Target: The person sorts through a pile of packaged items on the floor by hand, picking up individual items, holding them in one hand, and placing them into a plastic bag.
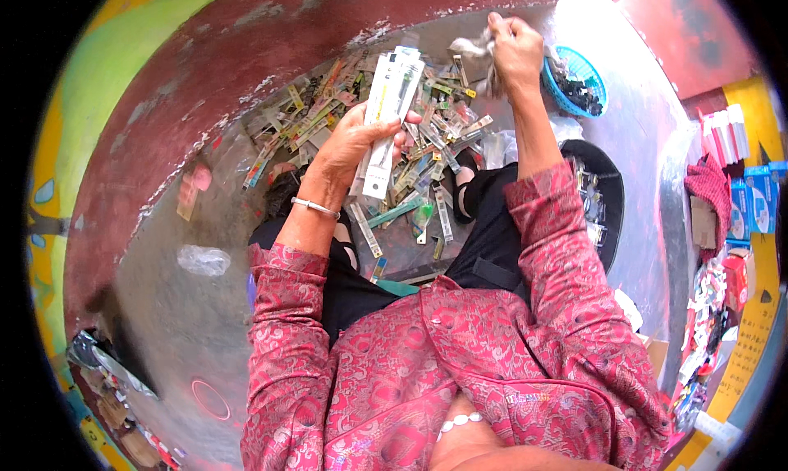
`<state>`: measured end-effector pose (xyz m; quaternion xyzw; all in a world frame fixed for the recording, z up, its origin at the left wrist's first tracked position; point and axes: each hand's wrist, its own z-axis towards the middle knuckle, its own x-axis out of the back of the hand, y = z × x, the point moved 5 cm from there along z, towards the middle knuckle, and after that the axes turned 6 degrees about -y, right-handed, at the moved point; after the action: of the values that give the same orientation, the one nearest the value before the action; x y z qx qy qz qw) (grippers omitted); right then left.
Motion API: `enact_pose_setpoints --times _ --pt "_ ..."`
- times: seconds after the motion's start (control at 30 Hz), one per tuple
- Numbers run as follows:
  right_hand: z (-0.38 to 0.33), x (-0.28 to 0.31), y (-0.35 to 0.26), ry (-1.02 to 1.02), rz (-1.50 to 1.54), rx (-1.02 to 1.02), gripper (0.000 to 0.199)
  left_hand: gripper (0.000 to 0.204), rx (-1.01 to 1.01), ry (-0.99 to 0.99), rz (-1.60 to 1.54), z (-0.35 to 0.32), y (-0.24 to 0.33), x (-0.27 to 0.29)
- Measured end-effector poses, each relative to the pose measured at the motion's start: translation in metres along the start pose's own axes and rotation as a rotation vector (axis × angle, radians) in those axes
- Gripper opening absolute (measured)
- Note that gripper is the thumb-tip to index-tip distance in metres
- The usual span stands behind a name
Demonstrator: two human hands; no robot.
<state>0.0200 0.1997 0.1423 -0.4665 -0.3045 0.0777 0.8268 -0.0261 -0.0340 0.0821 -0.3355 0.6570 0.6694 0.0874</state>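
Observation:
My left hand [349, 147] is closed around a small stack of long, narrow clear-and-white plastic packages [390, 101], held upright over the floor. What lies inside them is too small to make out. Higher up on the right, my right hand [519, 56] grips a crumpled greyish-white cloth [473, 46], part of which hangs below the fingers. Under and behind my left hand, many similar slim packages with coloured ends lie in a loose pile [308, 122], spread between my feet.
A blue plastic basket [603, 75] with dark pieces stands beyond my right forearm. By my right leg sits a black round tub [611, 196] holding clear packages. A crumpled clear bag [203, 260] lies on the left floor. Blue boxes [762, 196] line the right side; a maroon wall [164, 101] curves behind.

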Motion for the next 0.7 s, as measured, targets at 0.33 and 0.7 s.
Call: enact_pose_setpoints --times 0.33,0.7 --pt "-0.109 -0.078 -0.054 -0.968 -0.230 0.160 0.066 0.024 -0.291 0.384 -0.027 0.013 -0.002 0.047" --pt "-0.108 -0.086 -0.057 -1.122 -0.066 0.152 0.034 0.042 -0.303 0.208 -0.283 0.013 0.007 0.031"
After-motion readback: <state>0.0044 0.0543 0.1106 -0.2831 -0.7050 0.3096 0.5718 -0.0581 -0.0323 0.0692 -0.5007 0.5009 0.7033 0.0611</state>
